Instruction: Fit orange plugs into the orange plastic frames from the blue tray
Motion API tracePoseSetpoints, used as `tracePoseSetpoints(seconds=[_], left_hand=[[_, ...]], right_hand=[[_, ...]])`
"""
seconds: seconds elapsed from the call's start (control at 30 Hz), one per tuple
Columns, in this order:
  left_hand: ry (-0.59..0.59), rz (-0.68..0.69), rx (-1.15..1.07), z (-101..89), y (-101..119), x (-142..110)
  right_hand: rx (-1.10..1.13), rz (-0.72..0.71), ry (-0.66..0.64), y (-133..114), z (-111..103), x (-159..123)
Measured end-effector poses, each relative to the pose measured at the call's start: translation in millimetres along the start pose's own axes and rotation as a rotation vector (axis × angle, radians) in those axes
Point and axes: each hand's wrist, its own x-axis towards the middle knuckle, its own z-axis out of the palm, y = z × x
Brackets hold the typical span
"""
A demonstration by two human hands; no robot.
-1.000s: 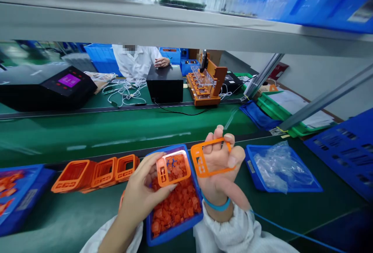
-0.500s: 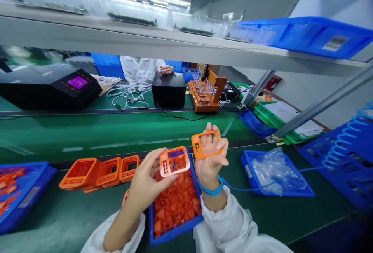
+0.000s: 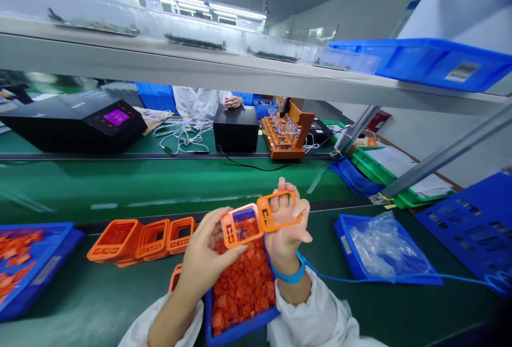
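Observation:
My left hand [image 3: 206, 245] is closed on an orange plastic frame [image 3: 229, 231] with a large rectangular opening and small cut-outs at one end. Another frame of the same kind, a flat orange plastic frame [image 3: 264, 215], is held by my right hand [image 3: 286, 219], thumb on its right edge and fingers behind it. The two frames meet or overlap at their near edges; I cannot tell whether they touch. Below both hands lies a blue bin [image 3: 240, 331] full of small orange plastic pieces [image 3: 244, 277]. A blue wrist strap [image 3: 291, 276] circles my right wrist.
Stacks of orange frames [image 3: 116, 240] stand left of my hands. A blue tray [image 3: 52, 261] of orange parts is at far left, and a blue tray [image 3: 352, 261] with clear plastic bags at right. An overhead shelf [image 3: 240, 78] spans the view. A co-worker's hand [image 3: 233, 102] rests beyond.
The two frames have come closer together, from a gap to meeting edges. My left hand has shifted slightly right and my right hand slightly left. The whole view has tilted a little.

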Motion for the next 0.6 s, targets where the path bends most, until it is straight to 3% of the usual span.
tracePoseSetpoints(seconds=[0.23,0.47,0.6], left_hand=[[0.105,0.138,-0.023,1.5,9,-6],[0.075,0.14,-0.093,-8.1,12,-8],[0.081,0.144,-0.061,-7.2,19,-13]], right_hand=[[0.015,0.145,-0.393,11,-3,-25],[-0.321,-0.055,-0.757,10,-25,-7],[-0.414,-0.092,-0.887,6,-26,-6]])
